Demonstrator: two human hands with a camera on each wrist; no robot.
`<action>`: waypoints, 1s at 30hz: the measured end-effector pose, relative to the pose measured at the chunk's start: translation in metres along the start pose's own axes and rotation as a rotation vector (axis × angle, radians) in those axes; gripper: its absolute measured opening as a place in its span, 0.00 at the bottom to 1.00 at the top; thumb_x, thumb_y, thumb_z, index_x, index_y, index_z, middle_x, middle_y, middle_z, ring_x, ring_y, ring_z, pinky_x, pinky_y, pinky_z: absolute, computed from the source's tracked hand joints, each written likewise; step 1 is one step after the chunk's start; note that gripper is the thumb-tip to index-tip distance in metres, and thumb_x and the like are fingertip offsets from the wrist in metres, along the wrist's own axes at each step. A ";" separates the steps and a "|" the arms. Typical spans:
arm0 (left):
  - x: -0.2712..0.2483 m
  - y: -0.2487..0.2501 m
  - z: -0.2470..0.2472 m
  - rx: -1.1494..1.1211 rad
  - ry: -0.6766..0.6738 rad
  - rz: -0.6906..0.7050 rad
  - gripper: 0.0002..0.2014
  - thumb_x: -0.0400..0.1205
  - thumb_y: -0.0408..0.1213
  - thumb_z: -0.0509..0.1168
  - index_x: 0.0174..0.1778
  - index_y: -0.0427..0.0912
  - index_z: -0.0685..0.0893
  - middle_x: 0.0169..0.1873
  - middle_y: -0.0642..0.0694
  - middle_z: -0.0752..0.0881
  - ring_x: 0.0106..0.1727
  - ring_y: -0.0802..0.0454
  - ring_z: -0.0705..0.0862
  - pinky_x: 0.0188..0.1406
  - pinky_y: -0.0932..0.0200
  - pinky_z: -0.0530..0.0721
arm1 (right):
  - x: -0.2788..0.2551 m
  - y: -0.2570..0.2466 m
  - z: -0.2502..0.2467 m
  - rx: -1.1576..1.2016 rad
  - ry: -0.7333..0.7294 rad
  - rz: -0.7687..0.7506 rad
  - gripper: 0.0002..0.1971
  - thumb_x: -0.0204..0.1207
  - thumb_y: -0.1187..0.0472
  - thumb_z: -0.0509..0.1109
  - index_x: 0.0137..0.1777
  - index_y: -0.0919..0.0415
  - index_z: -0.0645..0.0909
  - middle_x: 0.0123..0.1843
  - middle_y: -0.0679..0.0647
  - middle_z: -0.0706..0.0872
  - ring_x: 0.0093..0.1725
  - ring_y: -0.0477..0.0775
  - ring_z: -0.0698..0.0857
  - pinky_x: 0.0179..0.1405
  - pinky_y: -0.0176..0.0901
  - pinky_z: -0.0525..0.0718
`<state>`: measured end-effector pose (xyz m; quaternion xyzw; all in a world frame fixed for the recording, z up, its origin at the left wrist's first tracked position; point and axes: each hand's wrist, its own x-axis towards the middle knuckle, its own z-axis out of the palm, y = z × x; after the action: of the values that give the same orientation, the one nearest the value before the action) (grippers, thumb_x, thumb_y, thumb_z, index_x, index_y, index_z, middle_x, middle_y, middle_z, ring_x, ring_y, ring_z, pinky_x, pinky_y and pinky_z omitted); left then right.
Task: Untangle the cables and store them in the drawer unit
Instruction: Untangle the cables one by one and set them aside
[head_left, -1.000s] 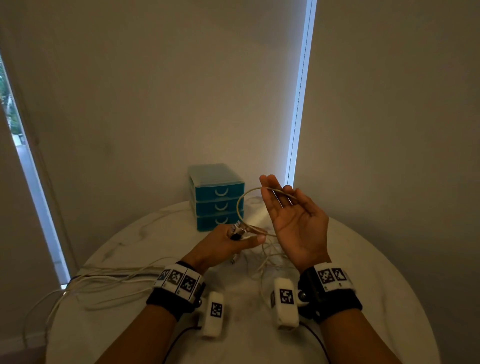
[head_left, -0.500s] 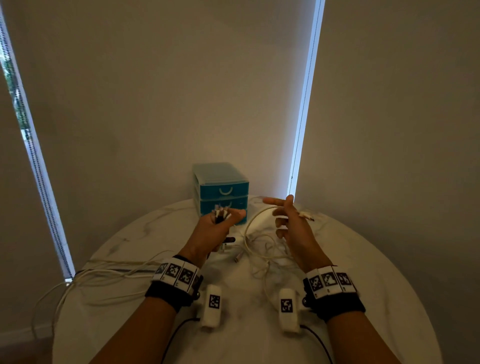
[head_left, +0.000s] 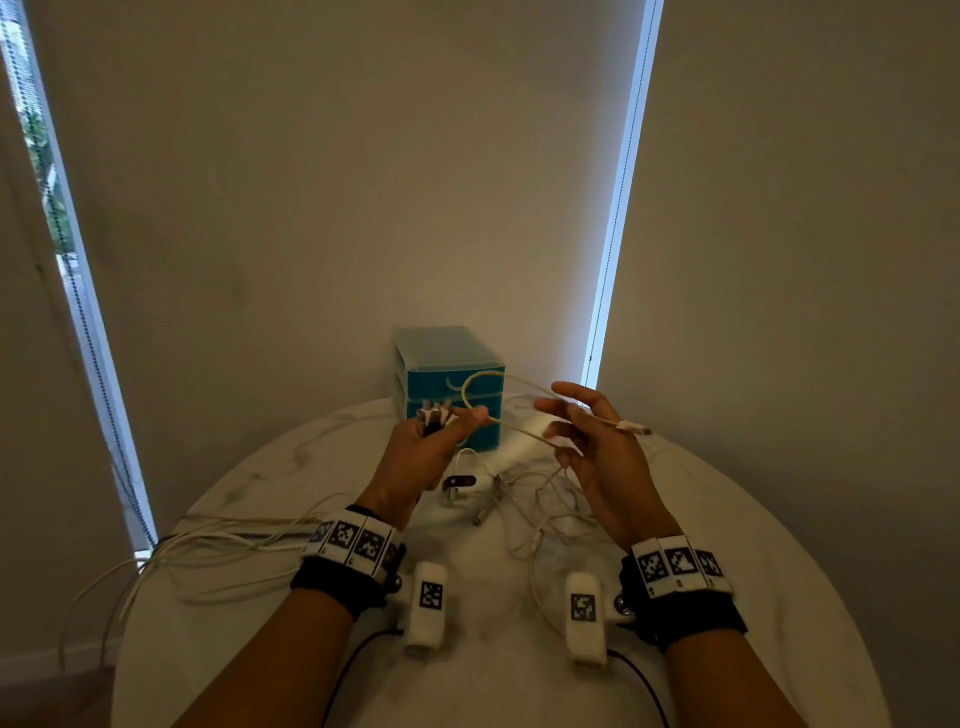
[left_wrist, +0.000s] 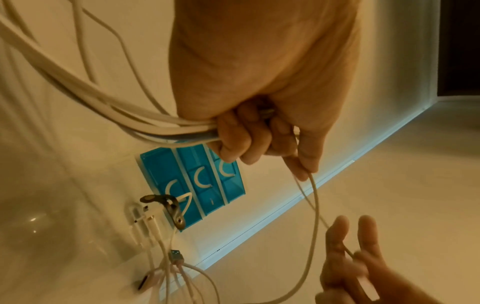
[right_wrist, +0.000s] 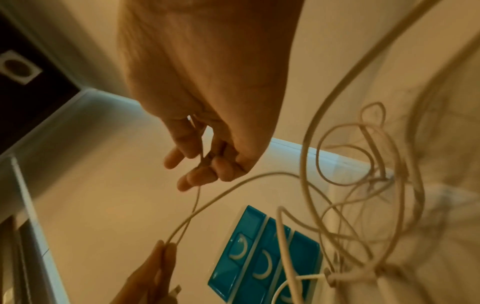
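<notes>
the job looks barely past its start, by my reading: all three fronts of the teal drawer unit (head_left: 451, 395) sit flush and closed, nothing visibly stored, and a loose knot of pale cables (head_left: 540, 499) lies on the white round table (head_left: 753, 545) below and between the two hands. a dark plug adapter (head_left: 459, 482) lies under the left hand, in front of the drawers.

the left hand (head_left: 423, 457) is curled tight round a bunch of white cables (left_wrist: 109, 107), their connector ends poking up above the fist, with the thumb and forefinger also pinching one thin cable (head_left: 475, 400). that cable arches up in a loop in front of the drawer unit and runs across to the right hand (head_left: 597, 447), where it passes between loosely spread fingers (right_wrist: 202, 174) that nip it lightly; its connector tip (head_left: 635, 428) sticks out past the far side of that hand.

so one lead seems to be getting drawn free or coiled, while the pile near the right wrist and the long strands trailing off the table edge beyond the left wrist remain to sort. the drawers stand just beyond both hands, nearer the left.
</notes>
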<state>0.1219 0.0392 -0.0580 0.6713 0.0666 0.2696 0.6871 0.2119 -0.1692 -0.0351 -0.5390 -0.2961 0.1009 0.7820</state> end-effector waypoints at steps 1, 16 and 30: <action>0.002 0.000 -0.003 -0.026 0.031 0.010 0.17 0.83 0.55 0.77 0.54 0.44 0.96 0.24 0.51 0.69 0.23 0.55 0.63 0.22 0.61 0.62 | 0.000 0.000 0.000 -0.004 -0.004 0.026 0.16 0.91 0.69 0.58 0.65 0.60 0.88 0.65 0.65 0.93 0.41 0.52 0.87 0.32 0.39 0.75; 0.000 0.006 -0.007 -0.031 -0.130 0.034 0.22 0.81 0.57 0.76 0.64 0.47 0.93 0.26 0.54 0.73 0.25 0.57 0.64 0.22 0.62 0.64 | -0.001 0.006 0.010 -0.058 0.134 -0.057 0.06 0.86 0.68 0.74 0.51 0.73 0.84 0.46 0.61 0.94 0.43 0.54 0.90 0.49 0.44 0.92; 0.001 -0.008 0.003 0.163 0.046 0.013 0.15 0.77 0.46 0.84 0.44 0.39 0.89 0.32 0.56 0.89 0.31 0.66 0.85 0.33 0.69 0.80 | -0.015 -0.016 0.025 0.759 -0.144 0.049 0.15 0.92 0.66 0.57 0.44 0.61 0.80 0.52 0.57 0.86 0.41 0.50 0.78 0.48 0.43 0.83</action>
<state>0.1257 0.0374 -0.0651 0.7190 0.0999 0.2832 0.6268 0.1829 -0.1634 -0.0203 -0.2096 -0.2789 0.2597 0.9004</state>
